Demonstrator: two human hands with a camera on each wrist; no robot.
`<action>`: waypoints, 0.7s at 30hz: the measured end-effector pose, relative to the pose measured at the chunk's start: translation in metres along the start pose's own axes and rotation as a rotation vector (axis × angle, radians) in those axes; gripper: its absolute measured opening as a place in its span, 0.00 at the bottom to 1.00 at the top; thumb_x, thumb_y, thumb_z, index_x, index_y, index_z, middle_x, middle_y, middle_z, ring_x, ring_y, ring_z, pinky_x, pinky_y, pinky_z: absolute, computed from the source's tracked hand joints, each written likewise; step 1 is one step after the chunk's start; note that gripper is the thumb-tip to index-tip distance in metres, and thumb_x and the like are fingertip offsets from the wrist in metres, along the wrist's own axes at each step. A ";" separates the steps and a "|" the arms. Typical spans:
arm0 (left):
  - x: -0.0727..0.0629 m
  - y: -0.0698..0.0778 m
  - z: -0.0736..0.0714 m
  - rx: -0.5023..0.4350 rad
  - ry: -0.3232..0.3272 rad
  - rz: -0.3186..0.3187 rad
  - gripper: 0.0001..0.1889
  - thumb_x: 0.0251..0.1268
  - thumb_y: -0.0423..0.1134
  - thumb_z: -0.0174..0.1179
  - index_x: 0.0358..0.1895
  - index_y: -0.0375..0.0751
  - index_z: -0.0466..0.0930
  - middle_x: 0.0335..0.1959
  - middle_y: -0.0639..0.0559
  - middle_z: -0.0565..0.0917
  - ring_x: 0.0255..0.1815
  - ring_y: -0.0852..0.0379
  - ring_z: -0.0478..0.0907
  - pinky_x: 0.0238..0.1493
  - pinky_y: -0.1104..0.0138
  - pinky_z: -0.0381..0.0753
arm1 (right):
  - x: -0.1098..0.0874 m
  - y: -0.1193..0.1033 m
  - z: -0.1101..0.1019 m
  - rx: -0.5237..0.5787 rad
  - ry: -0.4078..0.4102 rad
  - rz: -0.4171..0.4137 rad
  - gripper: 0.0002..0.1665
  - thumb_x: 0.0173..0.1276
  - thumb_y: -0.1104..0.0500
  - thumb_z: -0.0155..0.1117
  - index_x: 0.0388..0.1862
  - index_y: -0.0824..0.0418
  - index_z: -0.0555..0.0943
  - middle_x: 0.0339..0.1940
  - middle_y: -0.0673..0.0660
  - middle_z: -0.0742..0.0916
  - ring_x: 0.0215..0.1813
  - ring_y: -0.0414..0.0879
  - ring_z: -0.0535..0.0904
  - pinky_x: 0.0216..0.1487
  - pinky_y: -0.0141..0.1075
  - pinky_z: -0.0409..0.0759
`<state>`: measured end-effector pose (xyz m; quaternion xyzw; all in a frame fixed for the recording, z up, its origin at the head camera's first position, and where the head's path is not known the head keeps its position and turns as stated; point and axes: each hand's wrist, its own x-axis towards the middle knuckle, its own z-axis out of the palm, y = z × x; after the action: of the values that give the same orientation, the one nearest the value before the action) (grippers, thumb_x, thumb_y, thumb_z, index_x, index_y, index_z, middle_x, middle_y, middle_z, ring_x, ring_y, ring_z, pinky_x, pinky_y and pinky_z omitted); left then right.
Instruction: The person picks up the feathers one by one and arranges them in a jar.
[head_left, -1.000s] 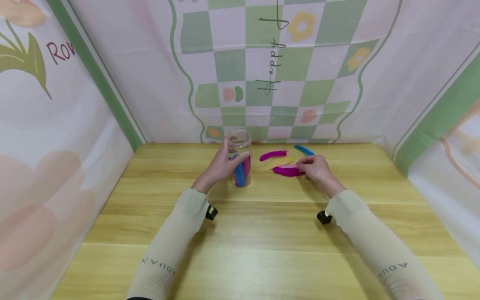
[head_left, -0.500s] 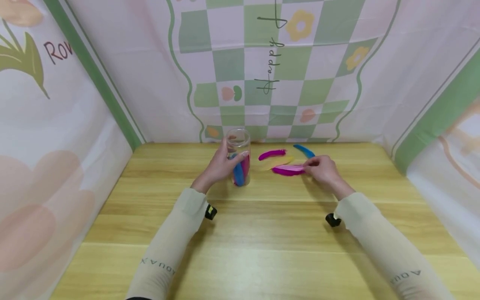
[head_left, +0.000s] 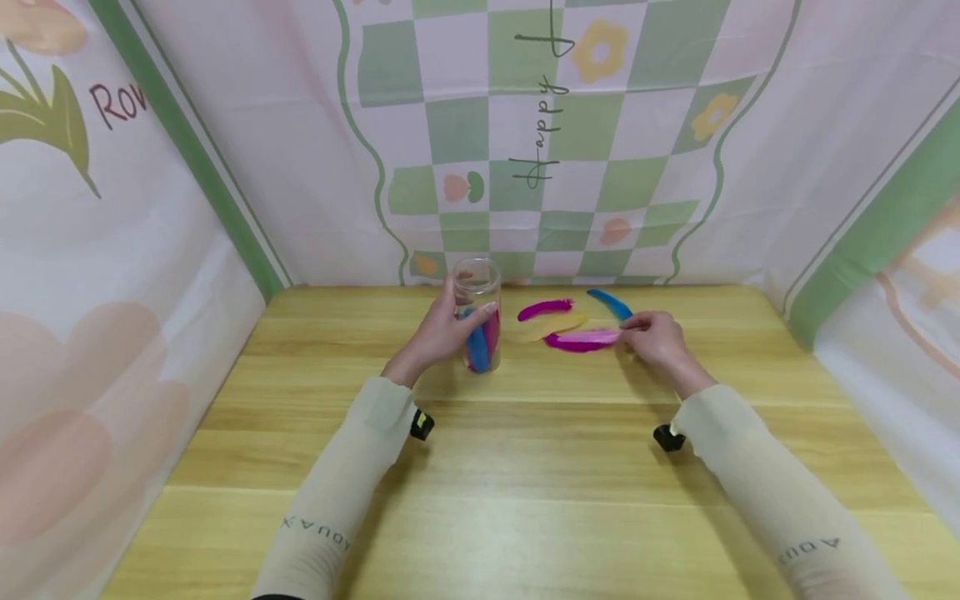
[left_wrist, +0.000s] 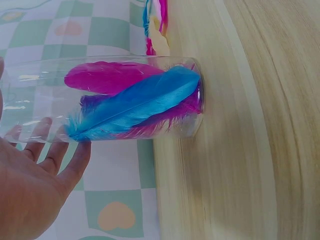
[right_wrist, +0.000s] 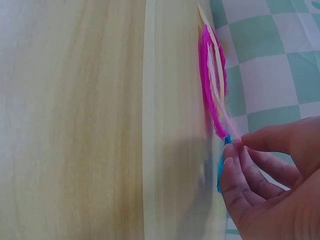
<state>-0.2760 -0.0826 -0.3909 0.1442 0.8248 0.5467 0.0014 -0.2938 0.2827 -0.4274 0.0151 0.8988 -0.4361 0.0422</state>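
A clear glass jar (head_left: 477,287) stands upright near the table's back edge, with blue, magenta and purple feathers inside, a blue feather (left_wrist: 137,102) foremost in the left wrist view. My left hand (head_left: 441,332) grips the jar from its left side, thumb across the front. To the right, my right hand (head_left: 658,340) pinches the end of a light pink feather (head_left: 592,336) between thumb and fingers. That feather lies over a magenta feather (head_left: 573,346) on the table. A yellow feather (head_left: 555,325) is just behind them.
Another magenta feather (head_left: 543,309) lies farther back, and a loose blue feather (head_left: 609,302) rests close to my right fingers. The wooden table (head_left: 510,467) ends at a checked curtain (head_left: 517,192); more curtain hangs on both sides.
My right hand has shifted a little to the right, drawing the pink feather along so more of it shows over the magenta one. The left hand and jar hold their place.
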 end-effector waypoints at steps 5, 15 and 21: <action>0.001 0.000 0.000 0.008 -0.001 0.001 0.41 0.71 0.60 0.62 0.77 0.53 0.52 0.66 0.40 0.72 0.70 0.41 0.71 0.64 0.45 0.77 | 0.005 0.002 0.002 0.150 0.031 0.069 0.22 0.71 0.67 0.62 0.60 0.77 0.76 0.43 0.71 0.87 0.32 0.45 0.86 0.36 0.38 0.87; 0.002 0.000 0.000 0.014 0.001 0.008 0.39 0.72 0.58 0.62 0.77 0.50 0.52 0.64 0.40 0.71 0.69 0.41 0.71 0.64 0.46 0.77 | 0.014 0.003 0.002 0.290 0.083 0.139 0.25 0.72 0.70 0.59 0.66 0.79 0.71 0.37 0.61 0.88 0.31 0.43 0.87 0.42 0.39 0.89; 0.002 -0.001 0.000 0.015 0.005 0.009 0.40 0.72 0.58 0.62 0.77 0.50 0.52 0.65 0.40 0.71 0.69 0.42 0.71 0.63 0.46 0.77 | 0.014 0.005 0.002 0.330 0.025 0.168 0.30 0.77 0.65 0.59 0.70 0.80 0.65 0.35 0.56 0.90 0.36 0.42 0.88 0.47 0.38 0.88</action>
<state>-0.2783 -0.0825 -0.3914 0.1466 0.8283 0.5407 -0.0044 -0.3076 0.2836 -0.4336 0.1022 0.8110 -0.5724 0.0644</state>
